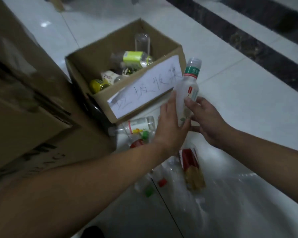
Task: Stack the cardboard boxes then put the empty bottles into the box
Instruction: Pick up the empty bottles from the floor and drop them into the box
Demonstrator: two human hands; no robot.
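Observation:
An open cardboard box [141, 103] with a white handwritten paper label stands on the floor and holds several empty bottles [136, 60]. Just right of its front corner an empty clear bottle [187, 86] with a green neck band stands upright between my hands. My right hand [206, 121] grips its lower part, thumb in front. My left hand [170, 126] lies flat against the bottle's left side, fingers spread. More empty bottles lie on the floor: one clear with a white label [138, 126] beneath the box front, and one with a red and yellow label [191, 169] nearer me.
A stack of large cardboard boxes [24, 103] fills the left side, close against the small box. A crumpled clear plastic bag [230, 203] lies on the white tiled floor at the lower right. A dark marble strip [248, 40] runs across the upper right.

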